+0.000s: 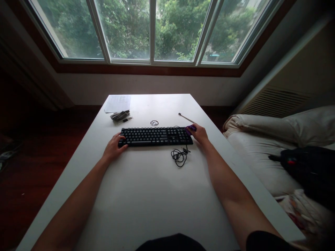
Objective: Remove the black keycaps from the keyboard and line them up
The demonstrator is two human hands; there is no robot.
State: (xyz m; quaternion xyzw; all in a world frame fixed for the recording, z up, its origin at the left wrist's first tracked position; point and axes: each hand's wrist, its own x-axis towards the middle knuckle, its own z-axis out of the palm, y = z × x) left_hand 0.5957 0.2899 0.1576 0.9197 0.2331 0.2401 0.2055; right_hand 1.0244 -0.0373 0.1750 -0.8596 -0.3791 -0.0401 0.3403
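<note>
A black full-size keyboard lies across the white table in front of me. My left hand is closed around its left end, the thumb along the front edge. Over the number pad at the other end, my right hand grips a small purple object, whose kind is too small to make out. The keyboard's black cable sits in a loose coil just in front of its right part. Beyond the right hand, a thin stick with a dark tip points away from me; its near end is close to the fingers.
Behind the keyboard are a round patterned disc, a grey bundle with small dark pieces beside it, and a paper sheet. The white table stands before a window. A pale sofa holding a dark bag is at right.
</note>
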